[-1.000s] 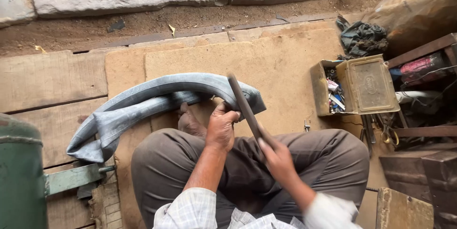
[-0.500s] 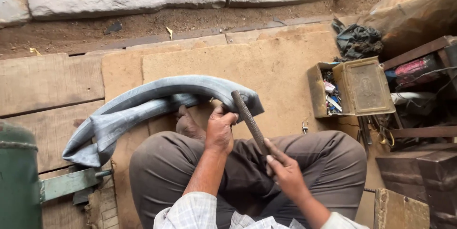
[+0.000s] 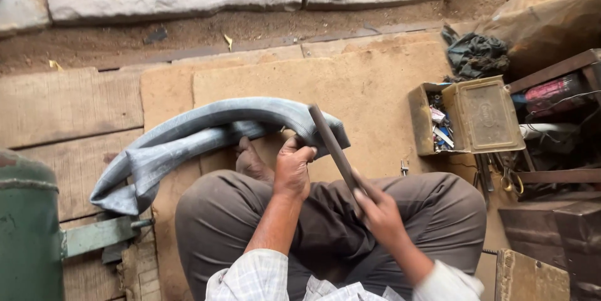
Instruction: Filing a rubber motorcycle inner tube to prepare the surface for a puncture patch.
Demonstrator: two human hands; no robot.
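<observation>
Rubber tube (image 3: 206, 135), grey and flat, lies bent over my knee. My left hand (image 3: 293, 169) pinches its end tight. My right hand (image 3: 375, 210) grips a long flat file (image 3: 332, 147), resting on the tube just beside my left fingers.

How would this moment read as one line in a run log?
left hand: pins grey inner tube on lap | right hand: holds long flat file across tube | open metal box: at right

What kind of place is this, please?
Probably a roadside tyre-repair stall: a deflated grey inner tube lies on the wooden boards, beside an open metal toolbox and a green tank.
</observation>
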